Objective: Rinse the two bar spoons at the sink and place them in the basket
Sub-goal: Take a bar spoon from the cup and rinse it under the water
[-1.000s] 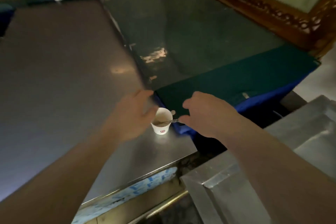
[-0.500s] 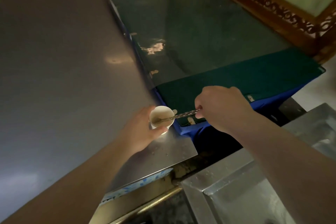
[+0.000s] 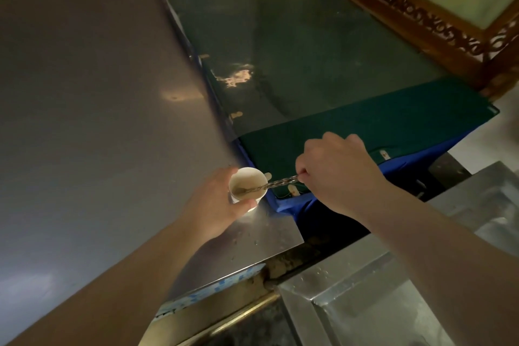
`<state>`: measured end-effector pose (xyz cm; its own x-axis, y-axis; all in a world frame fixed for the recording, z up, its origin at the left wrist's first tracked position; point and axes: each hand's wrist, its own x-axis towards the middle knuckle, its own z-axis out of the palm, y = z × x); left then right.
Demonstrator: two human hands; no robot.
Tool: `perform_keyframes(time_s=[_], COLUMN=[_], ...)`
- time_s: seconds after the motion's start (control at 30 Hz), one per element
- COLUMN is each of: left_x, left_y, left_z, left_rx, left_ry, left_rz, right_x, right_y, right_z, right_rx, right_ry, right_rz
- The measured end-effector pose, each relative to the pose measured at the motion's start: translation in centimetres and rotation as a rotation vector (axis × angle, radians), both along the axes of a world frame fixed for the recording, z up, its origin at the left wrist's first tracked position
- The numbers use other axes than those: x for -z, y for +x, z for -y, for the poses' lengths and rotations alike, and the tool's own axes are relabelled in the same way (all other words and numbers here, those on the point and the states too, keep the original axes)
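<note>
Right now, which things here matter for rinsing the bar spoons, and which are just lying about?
Job:
bar spoon, held by right hand
paper cup, held by left hand
steel sink

Lying about:
green cloth
steel counter
carved wooden frame

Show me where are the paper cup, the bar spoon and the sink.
paper cup (image 3: pixel 261 175): head view, far rim.
bar spoon (image 3: pixel 282 182): head view, twisted stem.
sink (image 3: pixel 351 284): head view, steel rim.

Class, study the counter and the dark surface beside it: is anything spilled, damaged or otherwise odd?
Small droplets lie scattered on the steel counter near the white cup. The dark green surface has pale patches that look worn or peeled. Nothing else stands out.
</note>
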<state>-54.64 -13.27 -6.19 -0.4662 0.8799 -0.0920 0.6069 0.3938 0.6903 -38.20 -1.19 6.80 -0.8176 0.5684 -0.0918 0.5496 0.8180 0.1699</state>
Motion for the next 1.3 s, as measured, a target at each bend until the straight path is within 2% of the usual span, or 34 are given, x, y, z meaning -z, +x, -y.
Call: perform_keyframes(time_s=[0.4, 0.6, 0.77, 0.93, 1.1, 1.3], left_x=[-0.2, -3.6, -8.3, -13.5, -17.0, -17.5], left_y=[-0.5, -0.5, 1.7, 6.7, 14.9, 26.6], left_z=[-0.2, -0.6, -2.2, -4.0, -7.3, -10.4], left_rx=[-0.018, -0.104, -0.048, 0.031, 0.125, 0.324], left_ry=[-0.032, 0.047, 0.153, 0.317, 0.399, 0.359], left_rz=[0.057, -0.005, 0.209, 0.172, 0.385, 0.531], right_x=[-1.6, -3.7, -5.7, -7.1, -8.3, -7.8], right_y=[3.9, 7.2, 11.4, 17.3, 26.6, 38.9], right_z=[0.4, 0.3, 0.5, 0.2, 0.8, 3.5], right_rx=[0.015, 0.076, 0.099, 0.133, 0.23, 0.428], right_ry=[-0.012, -0.046, -0.044, -0.009, 0.039, 0.055], right_rz=[-0.201, -0.351, -0.573, -0.712, -0.85, -0.856])
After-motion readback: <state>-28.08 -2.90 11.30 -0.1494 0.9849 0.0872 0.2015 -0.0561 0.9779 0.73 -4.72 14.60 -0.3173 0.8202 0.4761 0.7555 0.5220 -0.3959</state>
